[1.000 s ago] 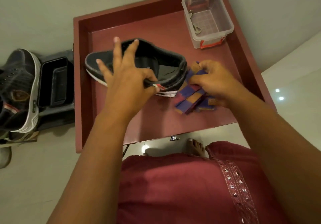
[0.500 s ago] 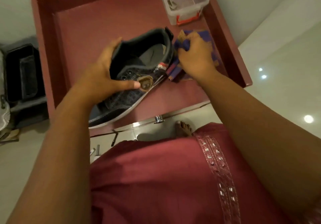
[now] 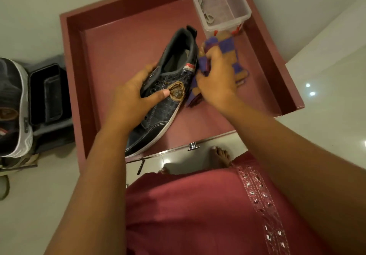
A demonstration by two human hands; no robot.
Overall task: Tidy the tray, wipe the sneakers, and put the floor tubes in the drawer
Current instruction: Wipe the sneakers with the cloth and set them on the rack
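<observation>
Over the maroon tray (image 3: 75, 56), both hands at work on one sneaker (image 3: 158, 104). Left hand (image 3: 130, 100) grips the shoe around its middle: thumb pressed flat on the side panel just beside the gold badge (image 3: 176, 92), fingers curled over the far side by the lace eyelets. Sneaker dark, white sole edge, toe pointing toward the person and reaching the tray's near rim, heel toward the far end; whether the sole rests on the tray floor cannot be told. Right hand (image 3: 214, 80) closed on a bunched purple-and-tan cloth (image 3: 227, 51), which touches the shoe's side near the collar, by a small red-and-white tag. Loose end of the cloth spreads onto the tray floor beyond the hand.

Far right corner of the tray: clear plastic box (image 3: 219, 3), red clips, small metal bits inside. Left of the tray: black case (image 3: 47, 94), and past it a second sneaker (image 3: 13, 106) with a white sole, partly out of view. Bare toes on the tiled floor below the tray's near edge; maroon garment fills the foreground.
</observation>
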